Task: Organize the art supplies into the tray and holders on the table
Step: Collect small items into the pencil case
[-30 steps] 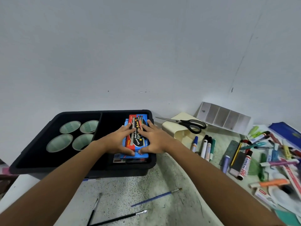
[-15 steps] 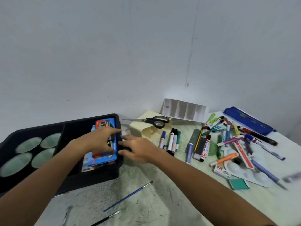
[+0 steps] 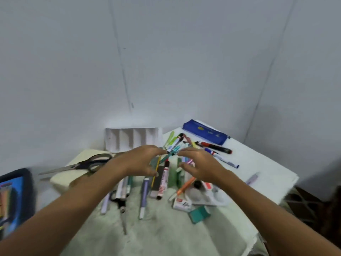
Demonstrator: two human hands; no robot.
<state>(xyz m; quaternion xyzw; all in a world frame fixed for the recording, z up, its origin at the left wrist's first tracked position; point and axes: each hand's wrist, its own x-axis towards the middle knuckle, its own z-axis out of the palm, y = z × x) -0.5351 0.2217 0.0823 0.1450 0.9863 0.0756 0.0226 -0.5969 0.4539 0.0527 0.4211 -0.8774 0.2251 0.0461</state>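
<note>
A heap of markers and pens (image 3: 167,174) lies in the middle of the table. My left hand (image 3: 140,161) and my right hand (image 3: 199,165) hover side by side just above the heap, fingers loosely bent, holding nothing. Their fingertips come close together over a teal pen (image 3: 170,153). The black tray (image 3: 27,183) with a blue marker box (image 3: 11,198) in it shows at the left edge. A white divided holder (image 3: 132,140) stands against the wall behind the heap.
Scissors (image 3: 86,164) rest on a cream box (image 3: 64,179) to the left. A blue pencil case (image 3: 205,133) lies at the back right. A white paint palette (image 3: 206,196), a teal block (image 3: 199,214) and a red-tipped marker (image 3: 215,146) sit to the right.
Both hands left the marker box in the tray and moved right to the heap of markers. The view swung right, so the tray slid to the left edge.
</note>
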